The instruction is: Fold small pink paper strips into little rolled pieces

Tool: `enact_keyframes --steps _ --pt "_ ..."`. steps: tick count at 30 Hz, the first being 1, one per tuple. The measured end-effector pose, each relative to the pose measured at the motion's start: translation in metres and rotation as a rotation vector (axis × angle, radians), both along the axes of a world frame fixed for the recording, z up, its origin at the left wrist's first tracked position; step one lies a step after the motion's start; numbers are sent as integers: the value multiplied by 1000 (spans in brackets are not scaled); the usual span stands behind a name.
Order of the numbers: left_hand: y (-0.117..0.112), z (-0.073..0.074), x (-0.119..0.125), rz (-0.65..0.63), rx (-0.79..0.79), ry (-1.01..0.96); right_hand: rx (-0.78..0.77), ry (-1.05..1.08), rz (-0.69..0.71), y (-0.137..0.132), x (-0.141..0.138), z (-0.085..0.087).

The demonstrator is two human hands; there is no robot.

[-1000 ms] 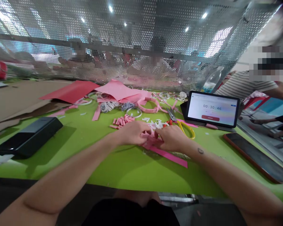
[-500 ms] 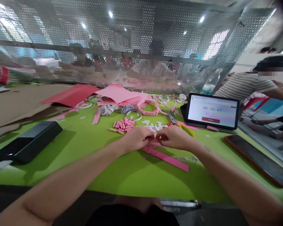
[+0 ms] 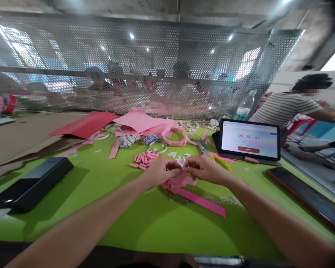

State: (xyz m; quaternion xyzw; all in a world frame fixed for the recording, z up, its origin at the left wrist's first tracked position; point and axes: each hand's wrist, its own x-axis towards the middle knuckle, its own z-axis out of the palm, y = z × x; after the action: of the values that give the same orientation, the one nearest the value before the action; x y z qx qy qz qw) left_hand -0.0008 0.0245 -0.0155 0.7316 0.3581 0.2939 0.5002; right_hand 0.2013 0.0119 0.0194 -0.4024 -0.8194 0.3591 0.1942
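My left hand (image 3: 162, 172) and my right hand (image 3: 203, 169) meet fingertip to fingertip over the green table. Both pinch a small piece of pink paper (image 3: 179, 180) between them. Under it lie more pink pieces and a long, brighter pink strip (image 3: 203, 203) slanting toward the lower right. Left of my left hand is a pile of small pink paper rolls (image 3: 145, 158). White paper scraps (image 3: 173, 154) lie just beyond my fingers. Scissors with yellow handles (image 3: 203, 147) rest behind my right hand, which partly hides them.
A tablet showing a timer (image 3: 249, 139) stands at right, with a phone (image 3: 304, 193) nearer me. A black box-shaped device (image 3: 33, 182) sits at left. Behind are cardboard (image 3: 19, 137), red paper (image 3: 83, 124), pink sheets (image 3: 142, 122), a pink ring (image 3: 174, 143) and a mesh panel (image 3: 145, 89).
My view has tilted up, so the scene sits lower in the picture. My fingers have shifted on the pink paper, and more of it shows below them.
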Motion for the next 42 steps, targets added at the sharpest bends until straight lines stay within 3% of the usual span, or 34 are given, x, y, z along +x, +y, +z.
enact_keyframes --steps 6,11,13,17,19,21,26,34,42 --pt "-7 2 4 -31 -186 -103 -13 68 -43 -1 -3 -6" --pt "-11 4 6 -4 -222 -252 -116 171 15 3 -4 -14" --pt "-12 5 5 8 -214 -278 -1 116 -51 3 -4 -14" --pt "-13 3 4 87 -133 -224 497 -124 -229 -3 -3 -10" --pt "-14 3 4 83 -73 -187 622 -231 -186 -8 -5 -9" --pt "-17 5 5 32 -21 -161 652 -300 -126 -13 -7 -9" --pt "-23 11 5 -44 25 -153 546 -281 -56 -17 -12 -8" --pt "-22 11 3 -58 -116 -287 342 -76 134 -16 -10 2" --pt "-22 11 3 -74 -163 -308 271 1 146 -18 -9 3"
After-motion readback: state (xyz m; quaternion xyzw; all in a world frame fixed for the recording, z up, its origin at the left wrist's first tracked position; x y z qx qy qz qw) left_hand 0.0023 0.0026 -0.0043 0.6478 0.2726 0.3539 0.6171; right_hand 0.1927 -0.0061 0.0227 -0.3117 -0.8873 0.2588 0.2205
